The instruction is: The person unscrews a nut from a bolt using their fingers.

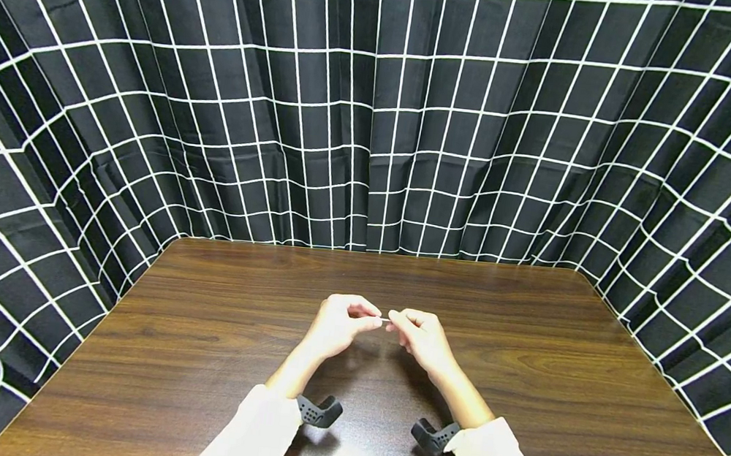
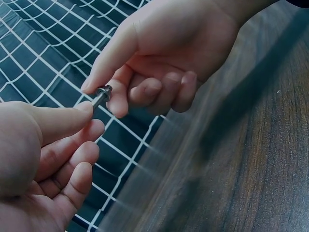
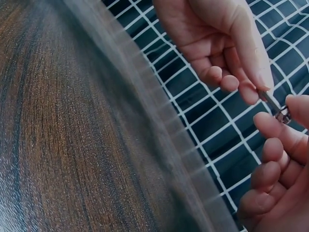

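Observation:
Above the table, both hands meet over a small metal bolt [image 2: 100, 98], a thin shank with a wider flanged end. My left hand [image 1: 338, 326] pinches the shank between thumb and index finger, its other fingers loosely curled. The flanged end [image 3: 283, 115] lies between the thumb and index fingertip of my right hand [image 1: 422, 337], which pinches it from the other side. In the head view only a thin pale sliver of the bolt shows between the fingertips.
A brown wood-grain table [image 1: 233, 296] spreads beneath the hands. Dark curtains [image 1: 388, 127] with a white grid hang along its back and sides. A black strap mount sits on each wrist, next to the white sleeves [image 1: 256, 430].

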`<state>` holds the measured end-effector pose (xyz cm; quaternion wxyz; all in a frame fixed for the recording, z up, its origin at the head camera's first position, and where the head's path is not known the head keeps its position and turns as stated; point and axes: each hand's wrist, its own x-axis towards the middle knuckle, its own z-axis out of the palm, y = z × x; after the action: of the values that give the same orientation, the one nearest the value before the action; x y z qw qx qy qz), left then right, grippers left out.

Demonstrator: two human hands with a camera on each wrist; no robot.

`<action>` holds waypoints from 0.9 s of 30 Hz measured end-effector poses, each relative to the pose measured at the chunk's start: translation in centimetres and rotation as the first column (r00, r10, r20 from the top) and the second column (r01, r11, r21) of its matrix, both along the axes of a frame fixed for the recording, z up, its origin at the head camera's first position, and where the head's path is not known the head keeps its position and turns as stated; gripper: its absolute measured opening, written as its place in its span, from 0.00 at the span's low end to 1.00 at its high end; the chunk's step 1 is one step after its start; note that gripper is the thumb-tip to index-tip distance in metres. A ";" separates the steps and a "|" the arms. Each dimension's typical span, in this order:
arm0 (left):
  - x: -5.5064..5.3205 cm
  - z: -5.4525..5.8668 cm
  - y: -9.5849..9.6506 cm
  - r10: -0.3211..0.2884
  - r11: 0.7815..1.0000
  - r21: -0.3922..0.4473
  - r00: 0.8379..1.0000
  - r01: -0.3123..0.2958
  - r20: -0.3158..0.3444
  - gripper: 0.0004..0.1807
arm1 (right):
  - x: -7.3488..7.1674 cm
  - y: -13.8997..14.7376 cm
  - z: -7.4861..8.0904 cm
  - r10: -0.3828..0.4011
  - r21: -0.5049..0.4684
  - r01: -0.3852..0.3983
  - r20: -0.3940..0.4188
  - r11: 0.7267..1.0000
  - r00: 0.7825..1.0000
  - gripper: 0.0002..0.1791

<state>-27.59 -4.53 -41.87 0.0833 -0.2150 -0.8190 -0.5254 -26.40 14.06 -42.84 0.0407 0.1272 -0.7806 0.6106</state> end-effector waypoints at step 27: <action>-0.1 0.5 -0.4 0.013 1.000 -0.001 1.000 -0.013 0.005 0.05 | 0.1 0.2 -0.2 0.076 -0.111 -0.095 -0.170 0.989 0.982 0.12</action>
<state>-27.66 -4.92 -41.41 0.0844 -0.2083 -0.8208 -0.5251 -26.33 14.23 -43.02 0.0867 0.2084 -0.7307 0.6443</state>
